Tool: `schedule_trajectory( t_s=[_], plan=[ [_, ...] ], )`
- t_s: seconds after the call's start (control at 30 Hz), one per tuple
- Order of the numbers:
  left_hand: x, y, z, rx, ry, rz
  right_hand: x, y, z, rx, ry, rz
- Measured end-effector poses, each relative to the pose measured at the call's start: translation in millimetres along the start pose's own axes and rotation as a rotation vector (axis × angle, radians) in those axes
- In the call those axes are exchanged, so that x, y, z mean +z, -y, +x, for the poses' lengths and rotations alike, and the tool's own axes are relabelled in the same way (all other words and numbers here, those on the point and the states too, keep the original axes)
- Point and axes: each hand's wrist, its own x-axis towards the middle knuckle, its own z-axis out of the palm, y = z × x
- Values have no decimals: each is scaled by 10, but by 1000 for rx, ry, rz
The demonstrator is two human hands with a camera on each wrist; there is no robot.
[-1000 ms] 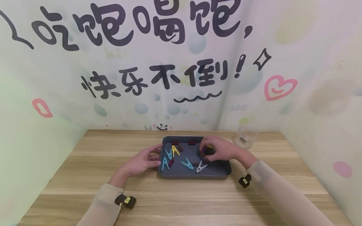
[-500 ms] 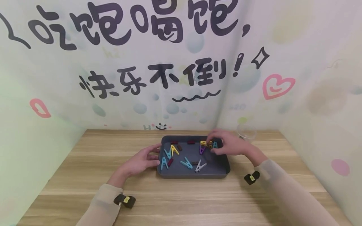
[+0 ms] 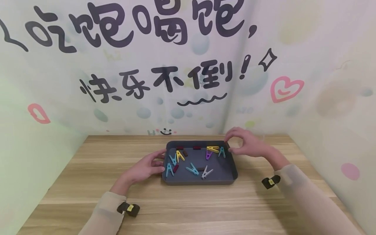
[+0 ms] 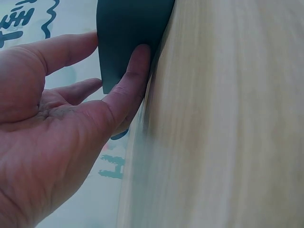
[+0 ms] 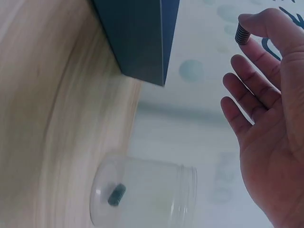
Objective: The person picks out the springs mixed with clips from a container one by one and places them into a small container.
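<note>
The right hand [image 3: 249, 143] pinches 1 spring [image 5: 242, 34] in its fingers near the tray [image 3: 199, 182]; the left hand [image 3: 147, 166] rests loose, ungripping fingers against its left side.

Left sleeve [image 3: 104, 213] and right sleeve [image 3: 317, 199] long, plain, pale beige; black boxy wrist cameras [image 3: 134, 212], each with small yellow label [image 3: 130, 207].

The pale wall [image 3: 129, 116] bears bold black lettering [image 3: 168, 81].
</note>
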Motion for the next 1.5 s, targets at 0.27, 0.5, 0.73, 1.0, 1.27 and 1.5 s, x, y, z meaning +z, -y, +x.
schedule_trajectory(
  t_s=[0.27,0.5,0.73,1.0,1.27,1.5],
  plan=[
    [-1,-8,8,-10,-9,6,-174,-78,-115,40,-56,-16],
    [0,5,9,-9,-8,21,-276,-195,-225,56,-102,-48],
    [2,0,-4,-22,-14,27,-354,-336,-307,99,-115,-81],
    [-4,-3,-2,-17,-15,2,-457,-440,-412,144,-140,-89],
    [0,5,1,-11,-9,-11,-505,-605,-515,183,-185,-68],
    [13,10,13,-19,-8,11,-536,-760,-575,243,-195,-77]
  ],
)
